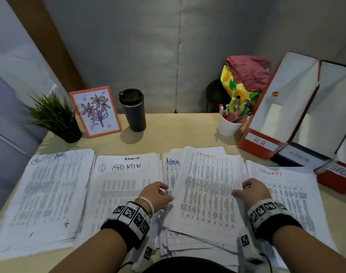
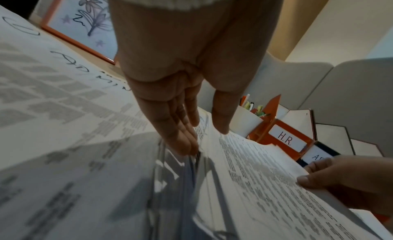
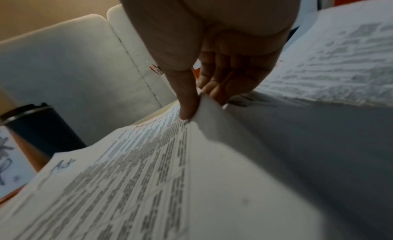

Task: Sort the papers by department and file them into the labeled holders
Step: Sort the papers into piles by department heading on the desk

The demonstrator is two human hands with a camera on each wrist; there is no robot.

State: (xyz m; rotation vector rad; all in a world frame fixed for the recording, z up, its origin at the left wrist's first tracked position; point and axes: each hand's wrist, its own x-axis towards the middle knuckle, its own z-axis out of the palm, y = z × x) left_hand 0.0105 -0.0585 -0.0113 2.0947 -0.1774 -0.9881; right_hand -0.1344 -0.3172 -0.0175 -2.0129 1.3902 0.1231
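Sorted piles lie across the desk: an HR pile [image 1: 44,194] at the left, an ADMIN pile [image 1: 124,184] beside it, and a SECURITY pile [image 1: 292,198] at the right. Between them sits a mixed stack topped by a sheet marked SECURITY [image 1: 205,190]. My left hand [image 1: 168,194] holds this sheet's left edge, thumb on top and fingers [image 2: 187,146] under the edge. My right hand [image 1: 238,191] pinches its right edge [image 3: 204,109], which is lifted. An Admin sheet [image 1: 172,164] shows beneath. Three holders stand at the right: HR [image 1: 260,142], ADMIN [image 1: 300,158], SECURITY [image 1: 341,174].
Along the desk's back edge stand a small potted plant [image 1: 54,119], a framed flower drawing [image 1: 95,111], a dark travel mug [image 1: 133,110] and a white cup of pens [image 1: 231,123]. A colourful bundle of cloth [image 1: 245,77] sits behind the cup.
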